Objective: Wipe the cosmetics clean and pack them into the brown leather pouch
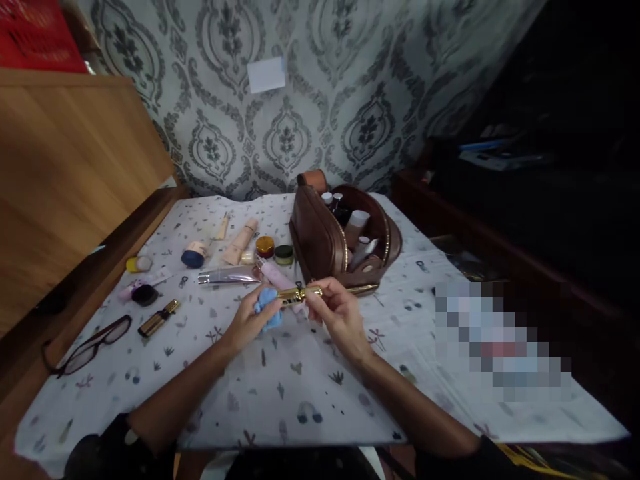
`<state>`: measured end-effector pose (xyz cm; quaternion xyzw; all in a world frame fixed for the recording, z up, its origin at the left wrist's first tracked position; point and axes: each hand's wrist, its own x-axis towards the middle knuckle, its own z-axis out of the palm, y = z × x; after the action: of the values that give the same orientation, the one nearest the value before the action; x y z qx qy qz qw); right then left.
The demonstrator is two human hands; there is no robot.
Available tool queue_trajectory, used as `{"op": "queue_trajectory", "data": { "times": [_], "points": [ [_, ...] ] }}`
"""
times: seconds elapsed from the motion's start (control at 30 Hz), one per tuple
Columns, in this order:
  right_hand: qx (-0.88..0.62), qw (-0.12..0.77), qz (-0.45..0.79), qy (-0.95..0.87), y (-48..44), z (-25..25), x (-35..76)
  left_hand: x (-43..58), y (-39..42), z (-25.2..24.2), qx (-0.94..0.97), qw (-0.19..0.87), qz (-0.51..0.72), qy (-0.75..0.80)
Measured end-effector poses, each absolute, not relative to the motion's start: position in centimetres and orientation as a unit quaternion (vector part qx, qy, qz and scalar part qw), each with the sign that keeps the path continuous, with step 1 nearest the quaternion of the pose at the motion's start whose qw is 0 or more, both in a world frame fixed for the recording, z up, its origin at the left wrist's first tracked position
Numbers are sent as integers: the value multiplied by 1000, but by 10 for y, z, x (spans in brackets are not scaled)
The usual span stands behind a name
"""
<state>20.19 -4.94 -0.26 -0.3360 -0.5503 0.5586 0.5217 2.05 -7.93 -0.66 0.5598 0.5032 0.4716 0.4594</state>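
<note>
My right hand [336, 313] pinches one end of a slim gold tube [299, 294], held level above the table. My left hand [254, 318] grips a crumpled blue cloth [267, 306] pressed against the tube's other end. Both hands hover over a white patterned tablecloth [295, 373], just in front of an open brown toiletry bag [330, 240] with bottles standing inside.
Tubes, small jars and pots [265, 246] lie scattered left of the bag. A second gold and black tube [159, 318] and glasses [90, 348] lie at the left. A wooden panel [65, 173] stands at the left, and dark furniture [525, 220] at the right.
</note>
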Motion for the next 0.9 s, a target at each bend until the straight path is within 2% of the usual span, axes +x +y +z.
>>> {"op": "queue_trajectory", "data": {
  "times": [0.17,0.27,0.43,0.57,0.67,0.77,0.9],
  "points": [
    [-324,529,573,-536,-52,-1,205,20,-82,-2,612,377,468,514],
    [-324,540,556,-542,-56,6,215,25,-81,-1,630,388,445,504],
    [-383,585,438,-566,-65,27,258,54,-69,20,721,399,356,440],
    [-411,650,335,-543,-60,49,297,95,-53,38,821,296,271,405],
    [-418,687,264,-533,-50,64,315,118,-45,39,832,223,227,454],
    [-439,674,207,-557,-39,77,324,124,-42,33,839,193,206,466],
    [-455,604,150,-637,-23,88,327,113,-42,24,872,134,239,405]
  ]
}}
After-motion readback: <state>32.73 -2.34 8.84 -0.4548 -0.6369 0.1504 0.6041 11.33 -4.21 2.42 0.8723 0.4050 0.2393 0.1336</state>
